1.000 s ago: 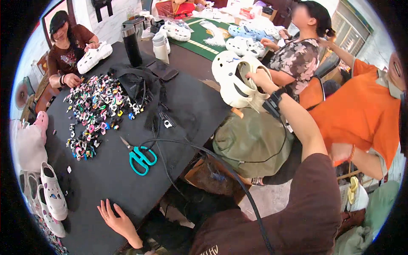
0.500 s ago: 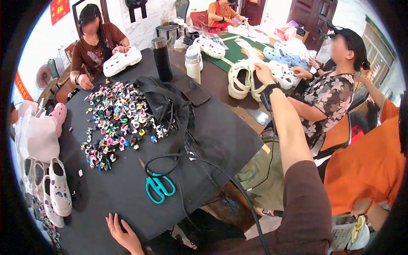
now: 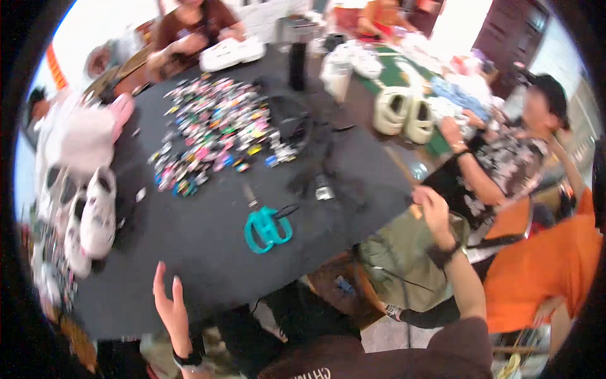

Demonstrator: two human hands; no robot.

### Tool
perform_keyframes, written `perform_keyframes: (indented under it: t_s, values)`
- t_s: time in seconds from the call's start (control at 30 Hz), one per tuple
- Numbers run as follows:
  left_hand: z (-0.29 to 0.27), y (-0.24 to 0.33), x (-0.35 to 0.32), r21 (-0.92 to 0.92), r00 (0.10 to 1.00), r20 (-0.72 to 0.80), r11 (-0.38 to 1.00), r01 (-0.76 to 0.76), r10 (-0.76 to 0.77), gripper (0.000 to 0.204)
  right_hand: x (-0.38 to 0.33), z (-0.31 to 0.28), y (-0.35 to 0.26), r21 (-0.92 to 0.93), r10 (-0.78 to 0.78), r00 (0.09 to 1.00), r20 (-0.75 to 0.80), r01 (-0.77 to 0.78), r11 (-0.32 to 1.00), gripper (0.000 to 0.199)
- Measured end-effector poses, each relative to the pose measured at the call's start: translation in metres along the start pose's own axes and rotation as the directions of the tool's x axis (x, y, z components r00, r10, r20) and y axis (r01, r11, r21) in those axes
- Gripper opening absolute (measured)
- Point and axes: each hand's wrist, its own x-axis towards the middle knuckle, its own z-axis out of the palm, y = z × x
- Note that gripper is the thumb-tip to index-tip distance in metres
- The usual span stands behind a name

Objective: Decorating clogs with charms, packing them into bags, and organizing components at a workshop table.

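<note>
Above the near left part of the black table, my left hand is open, fingers spread and nothing in it. My right hand hangs near the table's right corner, blurred, its fingers loosely bent with no object visible in them. Between the hands lie teal-handled scissors, blades pointing away. A heap of small colourful shoe charms covers the middle of the table. Beyond my right hand stands a pair of cream clogs, touched by neither hand. White clogs with charms rest at the left edge, nearest my left hand.
A dark tumbler and a black bag are past the charms. A person across the table holds a white clog. Another person in a floral top sits at right, beside someone in orange. Pink clog at left.
My right hand has left the cream clogs and drawn back toward me. My left hand has lifted from the table. The view has shifted, and the black cable no longer crosses beside the scissors.
</note>
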Motion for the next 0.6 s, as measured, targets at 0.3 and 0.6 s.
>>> perform_keyframes:
  t_s: [0.3,0.6]
  values:
    - [-0.130,0.012,0.099,0.429,0.902,-0.342,0.898,-0.101,0.265,0.051,-0.173,0.067,-0.034,0.201,0.162,0.984,0.074,-0.173,0.964,0.017]
    - [-0.114,-0.056,0.190,0.689,0.933,-0.357,0.685,0.238,0.035,0.109,-0.166,0.105,-0.072,0.401,0.202,0.959,0.199,-0.268,0.876,0.016]
